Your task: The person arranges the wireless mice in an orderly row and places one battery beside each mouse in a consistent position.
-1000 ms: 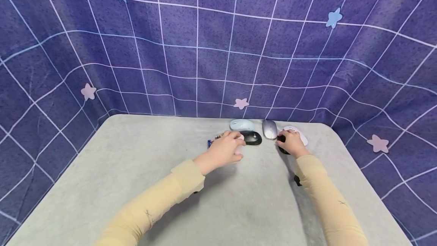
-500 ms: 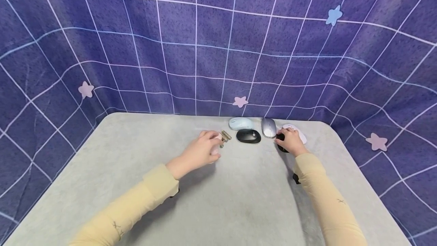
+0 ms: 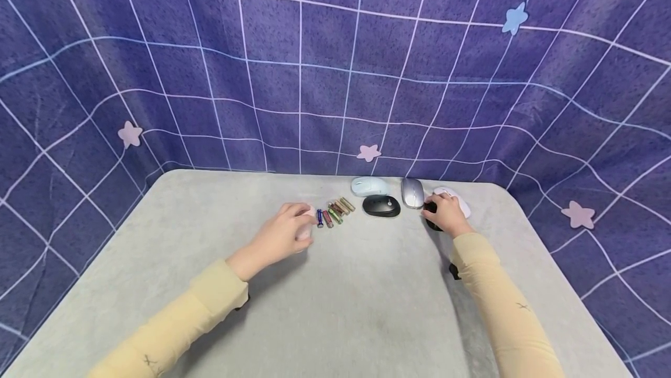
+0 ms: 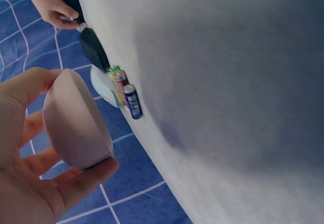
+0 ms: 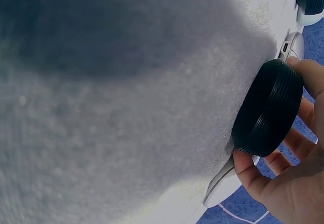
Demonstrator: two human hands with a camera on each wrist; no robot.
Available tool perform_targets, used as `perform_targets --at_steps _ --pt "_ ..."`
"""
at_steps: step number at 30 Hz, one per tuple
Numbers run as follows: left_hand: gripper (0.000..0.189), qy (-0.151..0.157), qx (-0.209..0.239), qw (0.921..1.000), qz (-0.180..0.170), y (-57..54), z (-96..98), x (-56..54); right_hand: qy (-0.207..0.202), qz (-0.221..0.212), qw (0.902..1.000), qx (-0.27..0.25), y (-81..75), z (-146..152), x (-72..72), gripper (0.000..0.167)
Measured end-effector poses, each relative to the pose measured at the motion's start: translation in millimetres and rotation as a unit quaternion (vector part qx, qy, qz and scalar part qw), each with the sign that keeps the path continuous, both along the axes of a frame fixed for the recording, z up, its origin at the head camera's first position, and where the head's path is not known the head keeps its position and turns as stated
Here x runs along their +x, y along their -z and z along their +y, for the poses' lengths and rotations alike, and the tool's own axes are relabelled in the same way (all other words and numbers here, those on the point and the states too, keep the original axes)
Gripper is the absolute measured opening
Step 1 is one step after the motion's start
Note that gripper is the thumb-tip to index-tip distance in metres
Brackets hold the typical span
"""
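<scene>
Thumb and fingers of my left hand grip a pale pink computer mouse by its edges, left of the batteries. In the left wrist view that mouse is tilted on its side. At the right, my right hand holds a black computer mouse with ridged sides, thumb at one end and fingers at the other. It is close over the table, and the hand covers much of it in the head view. A white mouse lies just behind this hand, and a grey mouse to its left.
Between the hands lie a light blue mouse and another black mouse in front of it. Several batteries, among them a blue battery and a red battery, lie left of these. A purple curtain hangs behind the grey table.
My left hand has moved left with the pale pink mouse, away from the black mouse, and the batteries have come into view. The right hand has stayed at its black mouse.
</scene>
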State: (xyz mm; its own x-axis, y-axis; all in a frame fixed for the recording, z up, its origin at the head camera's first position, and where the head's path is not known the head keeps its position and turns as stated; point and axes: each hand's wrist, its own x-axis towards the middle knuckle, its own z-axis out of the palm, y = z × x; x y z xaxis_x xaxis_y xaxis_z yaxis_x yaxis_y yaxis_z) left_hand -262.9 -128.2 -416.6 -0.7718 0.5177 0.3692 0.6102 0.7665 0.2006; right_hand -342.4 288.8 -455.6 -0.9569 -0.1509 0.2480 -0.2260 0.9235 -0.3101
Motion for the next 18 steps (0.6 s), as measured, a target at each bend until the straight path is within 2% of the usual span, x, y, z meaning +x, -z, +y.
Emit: perform_targets --at_steps 9,18 --pt "0.036 -0.009 0.008 0.9999 -0.008 10.2 -16.8 6.4 -0.007 0.005 1.0000 0.003 -1.7 -0.5 -0.5 0.038" --pt "0.037 -0.020 -0.002 0.9992 -0.034 21.7 -21.4 13.1 -0.007 0.006 0.9999 0.011 -2.9 0.4 -0.8 0.037"
